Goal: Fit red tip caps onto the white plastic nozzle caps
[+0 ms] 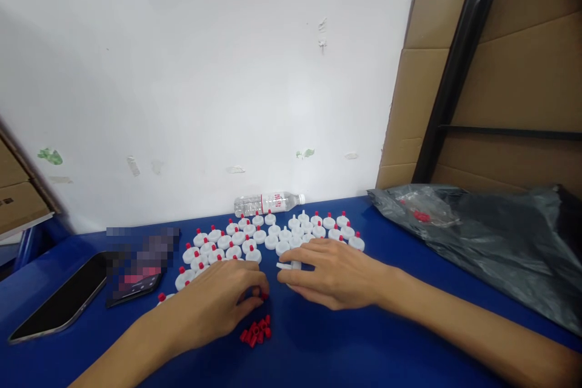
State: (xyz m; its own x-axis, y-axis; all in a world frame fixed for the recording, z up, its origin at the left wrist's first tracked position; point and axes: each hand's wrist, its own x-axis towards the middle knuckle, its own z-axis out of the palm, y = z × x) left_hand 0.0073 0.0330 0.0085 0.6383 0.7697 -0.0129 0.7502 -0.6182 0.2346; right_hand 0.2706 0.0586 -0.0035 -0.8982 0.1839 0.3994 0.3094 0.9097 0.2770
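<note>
Between the thumb and fingers of my left hand (218,294) is a small red cap (264,296), mostly covered by the fingertips. Just below lies a little heap of loose red caps (256,332). My right hand (334,273) grips a white nozzle lid (290,265), its thin spout pointing left toward the other hand. Behind both hands stand many round white lids. Those on the left (234,251) wear red caps on their spouts, as do several at the right (357,241). A middle group (282,247) has bare white spouts.
A clear plastic bottle (268,203) lies against the wall. Two phones (63,300) rest at the left of the blue table (364,351). A grey plastic bag (491,242) covers the right side, with a clear bag of red caps (422,216) on it. Cardboard (416,97) leans behind.
</note>
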